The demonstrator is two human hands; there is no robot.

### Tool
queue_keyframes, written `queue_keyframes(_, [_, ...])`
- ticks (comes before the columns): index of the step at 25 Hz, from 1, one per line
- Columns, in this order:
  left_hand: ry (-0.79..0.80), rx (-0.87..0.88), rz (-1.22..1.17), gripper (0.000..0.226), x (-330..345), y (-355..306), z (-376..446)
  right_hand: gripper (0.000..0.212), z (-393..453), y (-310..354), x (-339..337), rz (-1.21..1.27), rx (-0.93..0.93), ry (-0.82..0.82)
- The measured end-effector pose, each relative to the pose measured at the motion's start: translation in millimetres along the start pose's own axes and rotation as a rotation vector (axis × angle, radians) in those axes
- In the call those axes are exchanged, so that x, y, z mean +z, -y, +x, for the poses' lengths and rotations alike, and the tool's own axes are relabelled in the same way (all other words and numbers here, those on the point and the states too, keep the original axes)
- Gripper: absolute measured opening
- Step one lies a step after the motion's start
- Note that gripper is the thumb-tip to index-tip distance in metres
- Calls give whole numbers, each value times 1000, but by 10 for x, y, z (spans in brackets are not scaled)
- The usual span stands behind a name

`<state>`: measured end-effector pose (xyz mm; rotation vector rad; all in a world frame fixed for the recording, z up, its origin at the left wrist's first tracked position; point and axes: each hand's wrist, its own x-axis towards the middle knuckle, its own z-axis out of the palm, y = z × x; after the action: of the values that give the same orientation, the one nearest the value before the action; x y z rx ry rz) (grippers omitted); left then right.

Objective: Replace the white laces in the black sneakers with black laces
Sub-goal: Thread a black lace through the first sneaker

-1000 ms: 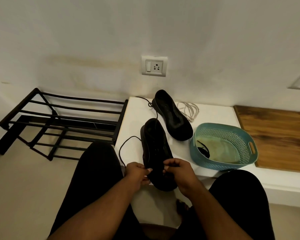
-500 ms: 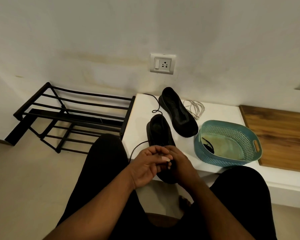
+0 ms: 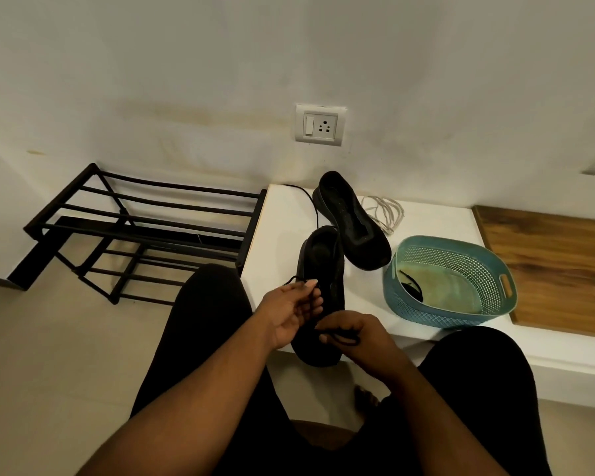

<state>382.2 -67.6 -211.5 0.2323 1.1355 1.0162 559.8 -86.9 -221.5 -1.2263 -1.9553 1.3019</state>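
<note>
A black sneaker lies on the white ledge with its toe over the front edge. My left hand pinches a black lace end beside the shoe. My right hand grips a loop of black lace over the shoe's toe. The second black sneaker lies behind, unlaced. A bundle of white laces lies behind it. Another black lace sits in the teal basket.
A black metal shoe rack stands on the floor to the left of the ledge. A wooden board lies on the right. A wall socket is on the wall above. My knees flank the ledge's front edge.
My hands were clasped together over the shoe's toe. They have drawn apart: the left rose with a lace end, the right dropped toward the toe with a loop.
</note>
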Motion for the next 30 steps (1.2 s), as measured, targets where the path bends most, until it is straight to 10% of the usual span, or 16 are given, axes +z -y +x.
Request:
queue_keyframes(5, [160, 122, 444, 22, -106, -87, -241, 71, 5, 16, -295, 439, 262, 162])
queue_keyframes(9, [317, 96, 459, 29, -71, -169, -371, 78, 93, -45, -318, -326, 121, -69])
queue_keyframes(12, [319, 157, 554, 26, -74, -174, -390, 56, 126, 41, -156, -117, -31, -79])
queue_keyframes(15, [169, 249, 510, 24, -64, -214, -394, 15, 116, 160, -7, 189, 23, 43])
queue_keyframes(23, [71, 336, 677, 33, -121, -217, -265, 5, 126, 188, 98, 307, 153, 79])
queue_keyframes(27, [-219, 468, 353, 32, -203, -314, -184, 12, 146, 7, -119, 43, 133, -115])
queue_keyframes(30, [-435, 459, 207, 26, -300, -374, -103, 17, 89, -30, -326, 292, 176, -187])
